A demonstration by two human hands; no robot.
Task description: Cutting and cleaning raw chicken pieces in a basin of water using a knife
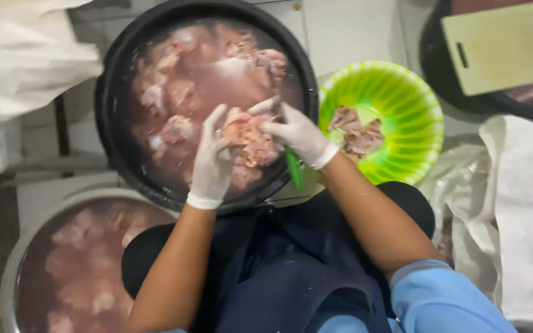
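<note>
While both gloved hands, left hand [212, 161] and right hand [296, 131], grip one meat piece [249, 140], two tubs flank one green bowl [409, 98].

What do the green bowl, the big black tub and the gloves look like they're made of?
The green bowl looks like translucent plastic: light glows through its ribbed, glossy wall. The black tub seems to be plastic too, smooth with a dull sheen, though coated metal can't be ruled out. The gloves on the left hand and right hand look like thin white latex or a similar rubber, clinging closely with rolled cuffs.
</note>
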